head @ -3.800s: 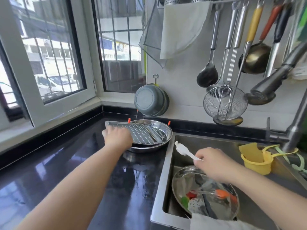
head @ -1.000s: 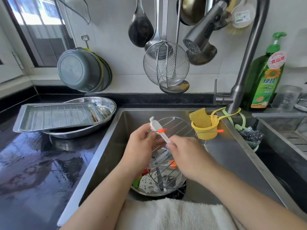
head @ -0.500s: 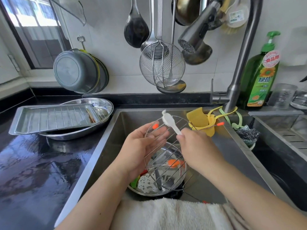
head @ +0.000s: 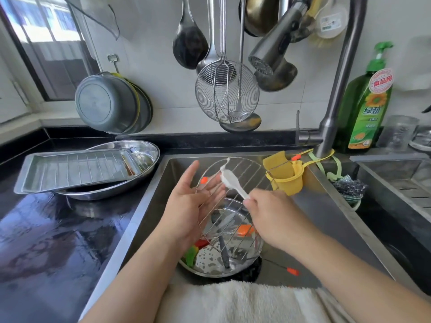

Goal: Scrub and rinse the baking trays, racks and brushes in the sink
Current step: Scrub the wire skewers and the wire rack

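Countertop [head: 46, 241], black and wet, ran out of view at the left, and its reflections hid whatever detail lay on it. Toweling [head: 233, 301] draped over the near sink edge covered the front rim. The sink [head: 326, 206] held a round steel pan [head: 233, 266] whose contents were hard to read through foam: a dark handle, something orange and something green, partly behind the left wrist.

On the counter left of the sink a ribbed baking tray [head: 70, 169] lay tilted across an oval steel dish [head: 144, 148]. Above, a wire skimmer [head: 227, 94], ladles and the faucet head [head: 270, 54] hung over the basin; a green soap bottle [head: 366, 108] stood behind the tap, and a yellow holder [head: 286, 178] clung to the sink's right wall, close beside the rack's edge.

Held upright over the pan, the round wire rack [head: 235, 194] leaned against the left hand [head: 191, 206], whose fingers lay nearly straight and spread behind the wires, supporting rather than clasping. The right hand [head: 272, 220] was curled tight around the handle of a white brush [head: 229, 178], its head pressed to the rack's upper wires just beside the left fingertips.
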A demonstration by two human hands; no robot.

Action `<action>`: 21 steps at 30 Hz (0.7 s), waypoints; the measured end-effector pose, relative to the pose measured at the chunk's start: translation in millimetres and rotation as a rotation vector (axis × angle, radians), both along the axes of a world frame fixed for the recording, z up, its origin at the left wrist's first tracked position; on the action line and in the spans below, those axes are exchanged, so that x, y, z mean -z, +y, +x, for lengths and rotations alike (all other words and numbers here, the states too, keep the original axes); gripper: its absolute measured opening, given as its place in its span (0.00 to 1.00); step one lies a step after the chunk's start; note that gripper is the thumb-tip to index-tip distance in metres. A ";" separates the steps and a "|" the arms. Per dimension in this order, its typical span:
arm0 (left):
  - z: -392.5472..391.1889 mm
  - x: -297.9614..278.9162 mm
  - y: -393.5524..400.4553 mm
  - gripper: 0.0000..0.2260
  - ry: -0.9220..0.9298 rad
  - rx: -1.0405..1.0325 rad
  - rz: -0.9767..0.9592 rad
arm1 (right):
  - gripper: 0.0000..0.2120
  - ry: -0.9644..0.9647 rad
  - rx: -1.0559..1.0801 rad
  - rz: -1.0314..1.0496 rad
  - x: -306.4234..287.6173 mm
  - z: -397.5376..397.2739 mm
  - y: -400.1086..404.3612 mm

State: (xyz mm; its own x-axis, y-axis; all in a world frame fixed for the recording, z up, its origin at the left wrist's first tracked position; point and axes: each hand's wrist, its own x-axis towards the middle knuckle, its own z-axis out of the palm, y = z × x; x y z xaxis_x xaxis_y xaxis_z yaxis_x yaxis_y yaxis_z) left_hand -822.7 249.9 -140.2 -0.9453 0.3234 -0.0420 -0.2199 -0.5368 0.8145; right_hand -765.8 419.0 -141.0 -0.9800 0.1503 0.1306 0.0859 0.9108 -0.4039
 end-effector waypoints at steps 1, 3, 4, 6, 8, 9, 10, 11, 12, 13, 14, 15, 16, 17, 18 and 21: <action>0.5 -0.4 0.1 0.27 0.008 0.008 -0.010 | 0.15 0.006 0.038 0.000 -1.0 -2.4 4.7; 2.3 0.0 2.2 0.24 0.025 0.037 -0.057 | 0.14 0.031 0.162 -0.007 -5.2 -6.9 19.6; 3.4 0.4 3.3 0.23 0.031 0.048 -0.083 | 0.14 0.046 0.211 -0.005 -7.2 -7.1 24.8; 4.6 0.5 4.1 0.21 0.043 0.055 -0.106 | 0.14 0.065 0.219 -0.002 -5.8 -5.5 21.9; 3.8 -0.8 2.1 0.20 0.050 0.049 -0.097 | 0.15 0.040 0.124 -0.011 -3.0 -2.0 7.0; 3.0 -1.1 0.8 0.20 0.050 0.042 -0.088 | 0.15 0.038 0.078 -0.018 -1.9 -0.7 1.2; 2.3 -1.3 0.0 0.20 0.049 0.035 -0.086 | 0.16 0.055 0.069 -0.029 -2.3 -1.0 -0.9; 2.2 -1.2 0.2 0.20 0.047 0.033 -0.092 | 0.15 0.089 0.098 -0.045 -4.0 -2.7 1.2; 3.0 -1.0 1.0 0.20 0.049 0.036 -0.104 | 0.15 0.137 0.144 -0.066 -6.1 -4.8 5.2; 4.3 -0.4 2.3 0.20 0.056 0.043 -0.119 | 0.15 0.179 0.183 -0.083 -7.2 -6.9 9.9; 6.1 0.1 3.9 0.20 0.069 0.052 -0.136 | 0.16 0.197 0.207 -0.098 -7.7 -8.2 14.0; 7.4 1.0 5.4 0.21 0.084 0.061 -0.153 | 0.17 0.177 0.217 -0.111 -6.1 -9.5 16.9; 8.2 1.9 6.1 0.21 0.096 0.064 -0.174 | 0.17 0.139 0.220 -0.117 -4.2 -10.9 17.7; 8.1 2.7 6.5 0.22 0.107 0.064 -0.198 | 0.17 0.105 0.226 -0.118 -2.3 -11.8 18.0; 7.7 3.1 6.3 0.23 0.120 0.060 -0.225 | 0.16 0.082 0.237 -0.119 -1.8 -12.1 17.1; 7.0 3.7 5.8 0.25 0.151 0.043 -0.272 | 0.14 0.076 0.262 -0.156 -2.7 -10.8 12.0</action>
